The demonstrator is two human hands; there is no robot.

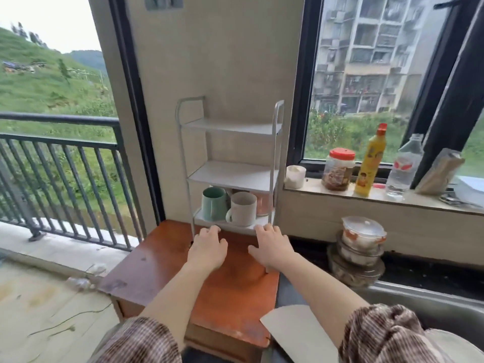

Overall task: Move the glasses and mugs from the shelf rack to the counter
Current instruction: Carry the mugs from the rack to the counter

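- The left hand (208,248) reaches forward palm down, fingers loosely spread and slightly bent, holding nothing; its fingertips are at the front edge of the bottom tier of the shelf rack (230,176).
- The right hand (272,244) lies beside it in the same pose, also empty.
- A green mug (213,203), a white mug (242,209) and a pinkish glass (263,204) stand on that bottom tier, just beyond the fingers.
- The rack stands on a wooden worktop (157,258).

Colours here: the shelf rack (230,176) is plain white with pale grey tubing. There's a mint-green mug (213,204), a cream mug (243,209) and a pinkish cup (264,204). The bench (162,260) is reddish-brown wood with dark scuffs. The sleeves (379,334) are a brown-and-cream check. Yellow bottle (370,163) has a red cap, the jar (340,169) a red lid, and the window frame (301,100) is black.
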